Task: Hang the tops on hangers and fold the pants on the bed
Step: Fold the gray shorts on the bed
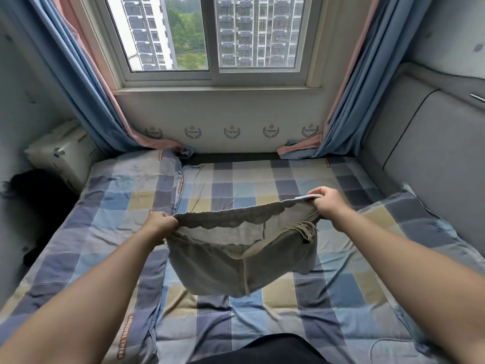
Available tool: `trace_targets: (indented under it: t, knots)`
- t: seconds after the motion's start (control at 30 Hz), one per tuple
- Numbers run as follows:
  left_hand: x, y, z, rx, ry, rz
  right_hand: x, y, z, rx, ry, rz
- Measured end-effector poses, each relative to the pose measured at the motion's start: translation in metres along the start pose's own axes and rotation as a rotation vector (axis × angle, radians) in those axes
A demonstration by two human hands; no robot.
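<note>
A pair of grey drawstring pants hangs in the air above the checked bedspread, held up by its elastic waistband. My left hand grips the left end of the waistband, and my right hand grips the right end a little higher. The waistband is stretched wide between them. The legs hang bunched below, and the lowest part looks close to the bed. A drawstring dangles near the right side. No hangers or tops are in view.
The bed runs up to a wall under a window, with blue and pink curtains at both sides. A grey padded headboard stands on the right. A white box and a dark object lie at the left.
</note>
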State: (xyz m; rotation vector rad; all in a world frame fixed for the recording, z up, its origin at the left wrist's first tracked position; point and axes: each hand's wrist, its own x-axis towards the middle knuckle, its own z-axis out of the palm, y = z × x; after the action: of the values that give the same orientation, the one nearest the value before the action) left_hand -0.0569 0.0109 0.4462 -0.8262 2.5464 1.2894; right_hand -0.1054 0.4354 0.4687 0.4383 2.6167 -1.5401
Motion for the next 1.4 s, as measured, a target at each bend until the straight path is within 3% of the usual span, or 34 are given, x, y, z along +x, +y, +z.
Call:
trace_targets:
  t: [0.1,0.2,0.37,0.5,0.63,0.73,0.9,1.03,1.1,1.2,1.27,1.4]
  knots:
    - [0.003,-0.011,-0.009,-0.064,0.037,-0.069,0.003,0.0,-0.012,-0.189,-0.015,-0.126]
    - [0.009,-0.029,-0.022,0.055,0.218,-0.041,0.007,0.008,-0.027,-0.513,0.081,-0.218]
    - [0.008,-0.045,-0.025,0.132,0.275,-0.081,0.006,0.024,-0.034,-0.619,0.12,-0.134]
    - [0.011,-0.046,-0.017,-0.136,0.169,-0.21,0.007,0.028,-0.026,-0.386,0.138,0.001]
    - [0.013,-0.045,-0.01,-0.71,0.028,-0.477,0.005,0.028,-0.015,0.176,0.108,0.299]
    - [0.014,-0.043,-0.01,-0.835,-0.059,-0.561,0.004,0.025,-0.013,0.378,0.081,0.335]
    - [0.001,-0.029,-0.012,-1.022,-0.18,-0.479,0.001,0.017,-0.016,0.697,0.0,0.351]
    - [-0.003,-0.01,-0.025,-1.061,-0.303,-0.308,0.005,0.005,-0.023,0.856,-0.171,0.228]
    - [0.0,-0.003,-0.021,-0.899,-0.275,-0.199,0.006,0.0,-0.023,0.742,-0.188,0.136]
    - [0.009,0.001,-0.012,-0.586,0.062,0.016,0.007,-0.005,-0.02,0.261,-0.017,-0.047]
    - [0.012,0.004,-0.012,-0.501,0.2,0.119,0.009,-0.008,-0.018,0.058,0.065,-0.144]
    - [0.014,0.006,-0.018,-0.416,0.273,0.175,0.015,-0.016,-0.021,-0.096,0.133,-0.183]
